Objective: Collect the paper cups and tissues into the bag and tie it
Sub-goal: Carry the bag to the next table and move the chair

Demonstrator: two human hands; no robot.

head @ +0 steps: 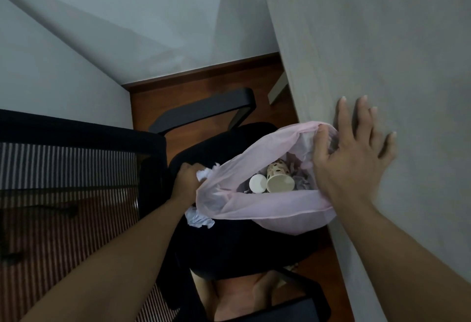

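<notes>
The collecting step looks nearly done. The pink bag [267, 209] sits open-mouthed on the black chair seat [229, 250], against the edge of the grey counter [382, 41] on the right. Two paper cups [279, 181] and some crumpled tissue already lie inside it.

The left hand [187, 181] is closed around a white tissue [204, 174] at the bag's left rim. The right hand [354, 166] lies with its fingers [362, 110] spread straight on the counter, thumb against the far rim.

A second tissue [200, 219] lies on the seat just outside the near-left rim. Next, the held tissue should drop in, then that stray one, before the rim is gathered for tying.
</notes>
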